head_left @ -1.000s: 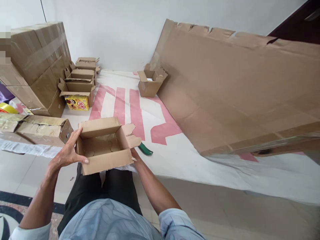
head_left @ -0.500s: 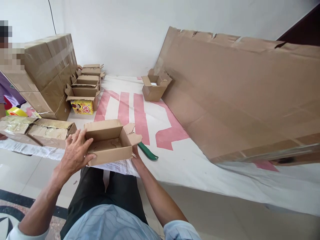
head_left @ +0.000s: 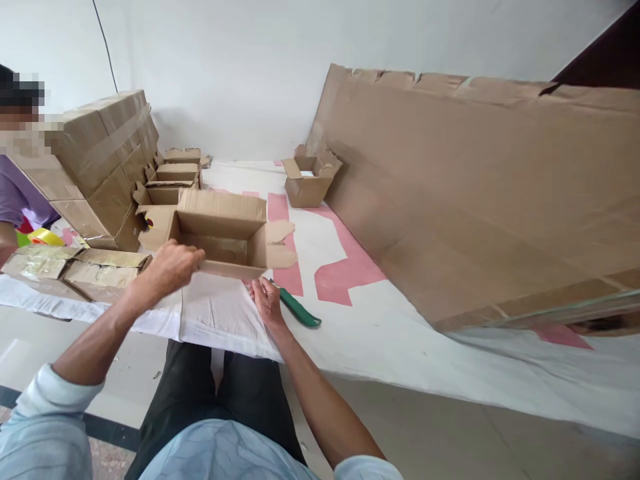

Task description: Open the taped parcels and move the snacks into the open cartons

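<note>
An open cardboard box (head_left: 235, 269), flaps spread outward, stands tilted at the near part of the table. My left hand (head_left: 175, 267) is closed on its near left edge, the fingers wrapped over the wall. Below the box's near right corner is my right hand (head_left: 265, 300), its fingers curled; whatever they may hold is hidden. Just right of that hand lies a tool with a curved green handle (head_left: 300, 309); its other end is hidden near my fingers.
Several open boxes (head_left: 175, 175) line the left, beside a stack of taped cartons (head_left: 110, 180). Two closed boxes (head_left: 103, 270) lie along the front edge. A small open box (head_left: 307, 190) sits against a large cardboard sheet (head_left: 450, 193). A person in purple (head_left: 25, 193) is at left.
The open box has moved away from me and off the table's front edge. My left hand has gone from spread fingers to a grip. My right hand has come out from behind the box.
</note>
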Available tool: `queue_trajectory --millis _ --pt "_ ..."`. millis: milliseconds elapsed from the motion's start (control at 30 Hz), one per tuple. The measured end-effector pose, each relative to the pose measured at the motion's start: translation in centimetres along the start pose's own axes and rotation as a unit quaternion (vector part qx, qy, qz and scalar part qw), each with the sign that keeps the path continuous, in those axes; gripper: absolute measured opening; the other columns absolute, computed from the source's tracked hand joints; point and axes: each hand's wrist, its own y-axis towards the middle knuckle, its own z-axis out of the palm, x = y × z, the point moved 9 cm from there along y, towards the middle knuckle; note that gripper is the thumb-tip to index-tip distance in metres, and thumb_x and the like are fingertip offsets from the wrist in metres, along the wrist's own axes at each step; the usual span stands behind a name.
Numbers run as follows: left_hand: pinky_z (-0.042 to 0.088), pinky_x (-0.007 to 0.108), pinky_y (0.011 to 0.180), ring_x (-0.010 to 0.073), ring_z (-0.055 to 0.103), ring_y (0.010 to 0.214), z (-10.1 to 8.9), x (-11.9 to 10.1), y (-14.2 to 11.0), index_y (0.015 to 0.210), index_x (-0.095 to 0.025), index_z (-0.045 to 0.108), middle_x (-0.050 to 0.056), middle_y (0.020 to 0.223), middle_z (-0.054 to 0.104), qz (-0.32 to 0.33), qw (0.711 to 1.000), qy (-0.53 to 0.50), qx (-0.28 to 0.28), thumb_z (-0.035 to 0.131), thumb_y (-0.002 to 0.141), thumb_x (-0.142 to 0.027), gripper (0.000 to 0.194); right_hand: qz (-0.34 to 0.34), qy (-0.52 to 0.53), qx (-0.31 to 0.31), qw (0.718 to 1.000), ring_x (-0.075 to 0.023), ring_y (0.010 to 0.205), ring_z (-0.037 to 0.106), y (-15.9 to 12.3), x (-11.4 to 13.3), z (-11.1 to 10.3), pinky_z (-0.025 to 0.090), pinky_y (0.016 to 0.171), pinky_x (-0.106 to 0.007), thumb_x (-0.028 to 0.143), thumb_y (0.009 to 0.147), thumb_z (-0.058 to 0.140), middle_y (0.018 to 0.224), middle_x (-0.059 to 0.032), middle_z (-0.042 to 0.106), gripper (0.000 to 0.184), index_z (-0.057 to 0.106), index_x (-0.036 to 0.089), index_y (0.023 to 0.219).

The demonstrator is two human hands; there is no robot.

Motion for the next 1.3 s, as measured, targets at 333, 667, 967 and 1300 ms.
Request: queue_trajectory --millis 333,667,967,1300 --pt "0.055 0.030 0.081 0.0300 0.083 0.100 2.3 16.4 1.5 0.101 -0.027 0.085 0.007 0.094 0.087 -0.137 0.986 0.003 0.098 0.070 0.090 -0.026 0.018 0.013 -0.004 -0.015 1.000 -0.0202 0.064 0.059 0.9 -1.8 0.3 0.050 0.063 -0.034 0.067 0.091 0.067 0.071 -0.0015 0.068 0.048 0.077 0.021 0.097" --pt "0.058 0.030 0.096 0.0339 0.081 0.123 8.4 23.7 1.2 0.120 -0.027 0.089 0.010 0.119 0.090 -0.208 0.969 0.007 0.136 0.081 0.090 -0.040 0.033 -0.013 -0.024 0.006 1.000 -0.0194 0.069 0.055 1.1 -1.4 0.6 0.045 0.064 -0.032 0.060 0.093 0.062 0.073 0.0000 0.064 0.041 0.076 0.022 0.092" --pt "0.059 0.037 0.106 0.0390 0.077 0.136 11.0 24.2 3.4 0.133 -0.026 0.085 0.017 0.136 0.086 -0.191 0.968 0.033 0.157 0.077 0.097 -0.066 0.055 -0.026 -0.041 0.019 0.999 -0.0198 0.070 0.056 1.0 -1.0 0.6 0.047 0.068 -0.033 0.057 0.096 0.062 0.075 -0.0002 0.064 0.037 0.074 0.023 0.091" --pt "0.060 0.040 0.099 0.0452 0.080 0.129 10.9 25.6 5.2 0.124 -0.022 0.087 0.022 0.130 0.086 -0.223 0.965 0.044 0.129 0.075 0.098 -0.063 0.050 -0.031 -0.044 0.022 0.998 -0.0196 0.070 0.056 0.8 0.0 0.7 0.047 0.070 -0.034 0.053 0.097 0.060 0.075 0.0003 0.064 0.034 0.074 0.023 0.090"
